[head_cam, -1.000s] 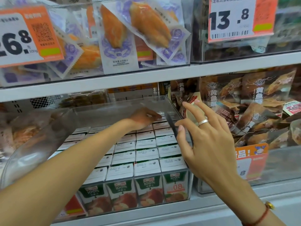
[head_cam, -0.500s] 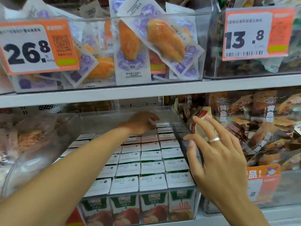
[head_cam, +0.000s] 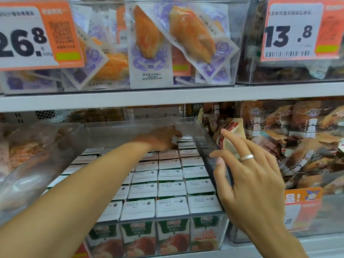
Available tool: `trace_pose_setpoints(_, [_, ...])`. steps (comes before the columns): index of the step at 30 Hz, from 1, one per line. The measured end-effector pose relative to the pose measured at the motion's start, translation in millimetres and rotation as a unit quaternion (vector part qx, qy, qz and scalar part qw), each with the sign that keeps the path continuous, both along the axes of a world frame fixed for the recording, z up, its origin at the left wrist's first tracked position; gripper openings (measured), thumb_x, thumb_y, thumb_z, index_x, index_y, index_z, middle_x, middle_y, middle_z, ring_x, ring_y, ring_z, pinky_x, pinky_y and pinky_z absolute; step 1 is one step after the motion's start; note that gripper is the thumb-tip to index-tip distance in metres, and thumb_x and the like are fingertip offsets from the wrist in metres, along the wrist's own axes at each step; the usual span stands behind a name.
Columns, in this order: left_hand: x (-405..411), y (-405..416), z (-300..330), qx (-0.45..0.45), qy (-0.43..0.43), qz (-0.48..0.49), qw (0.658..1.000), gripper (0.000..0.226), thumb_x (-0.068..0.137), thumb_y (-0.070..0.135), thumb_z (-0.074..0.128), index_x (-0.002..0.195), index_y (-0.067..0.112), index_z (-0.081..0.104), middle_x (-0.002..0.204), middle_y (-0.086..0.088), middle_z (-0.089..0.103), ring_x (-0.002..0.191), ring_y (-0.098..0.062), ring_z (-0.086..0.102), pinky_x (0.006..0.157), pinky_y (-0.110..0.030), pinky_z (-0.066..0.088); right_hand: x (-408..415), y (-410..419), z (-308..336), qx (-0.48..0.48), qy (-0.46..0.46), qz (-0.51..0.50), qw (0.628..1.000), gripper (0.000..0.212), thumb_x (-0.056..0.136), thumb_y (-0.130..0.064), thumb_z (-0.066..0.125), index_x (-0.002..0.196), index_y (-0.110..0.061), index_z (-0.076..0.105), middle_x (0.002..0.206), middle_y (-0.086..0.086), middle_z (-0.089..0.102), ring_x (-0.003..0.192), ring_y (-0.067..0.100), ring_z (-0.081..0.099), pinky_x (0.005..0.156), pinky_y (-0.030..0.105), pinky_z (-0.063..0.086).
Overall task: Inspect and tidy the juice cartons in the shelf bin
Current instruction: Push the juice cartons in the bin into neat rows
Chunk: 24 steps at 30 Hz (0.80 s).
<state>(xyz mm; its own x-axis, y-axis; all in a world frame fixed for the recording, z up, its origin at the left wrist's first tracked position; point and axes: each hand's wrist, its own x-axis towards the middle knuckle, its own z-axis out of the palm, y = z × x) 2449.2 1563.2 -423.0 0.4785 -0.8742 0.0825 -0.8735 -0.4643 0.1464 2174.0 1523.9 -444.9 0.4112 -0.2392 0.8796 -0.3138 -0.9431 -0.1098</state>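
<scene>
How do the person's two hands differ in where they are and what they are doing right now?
The left hand reaches deep into the clear bin, fingers down on the rear juice cartons; the right hand hovers at the bin's right wall, outside it.
The right hand's fingers are spread and hold nothing; the left hand's fingertips are partly hidden.
The right hand wears a ring; none shows on the left.
Both are bare.

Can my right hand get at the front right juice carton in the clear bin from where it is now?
Probably yes. The right hand hovers open at the clear bin's right wall, the bin has no lid, and the front right carton has nothing over its top.
</scene>
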Motion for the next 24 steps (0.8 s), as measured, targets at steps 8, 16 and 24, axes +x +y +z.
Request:
trace_pose_setpoints(8, [-11.5, 22.7, 17.0, -0.122, 0.084, 0.038, 0.988, 0.042, 0.097, 0.026, 0.056, 0.137, 0.014, 0.051, 0.140, -0.008, 0.054, 0.123, -0.023, 0.054, 0.099, -0.032, 0.041, -0.4, -2.2, -0.4, -0.001, -0.001, 0.009, 1.000, 0.035, 0.091, -0.031, 0.038, 0.089, -0.022, 0.072, 0.132, 0.003, 0.062, 0.120, 0.025, 0.055, 0.100, 0.035, 0.033])
trace_pose_setpoints(16, [-83.4, 81.9, 48.5, -0.465, 0.307, 0.154, 0.816, 0.025, 0.098, 0.015, 0.056, 0.121, 0.006, 0.059, 0.134, -0.017, 0.058, 0.120, -0.030, 0.058, 0.096, -0.031, 0.047, -8.9, 3.4, 8.0, 0.004, 0.082, 0.006, 0.997, 0.032, 0.088, -0.030, 0.042, 0.097, -0.018, 0.071, 0.134, 0.007, 0.059, 0.122, 0.028, 0.052, 0.101, 0.036, 0.032])
trace_pose_setpoints(24, [-184.2, 184.0, 34.0, -0.492, 0.503, 0.147, 0.695, 0.051, 0.099, 0.021, 0.055, 0.145, 0.007, 0.037, 0.121, -0.012, 0.064, 0.110, -0.020, 0.063, 0.076, -0.021, 0.055, -25.8, 44.8, 34.3, 0.036, 0.161, 0.014, 0.986, 0.020, 0.082, -0.017, 0.072, 0.102, -0.011, 0.071, 0.136, 0.017, 0.055, 0.132, 0.040, 0.044, 0.101, 0.053, 0.043])
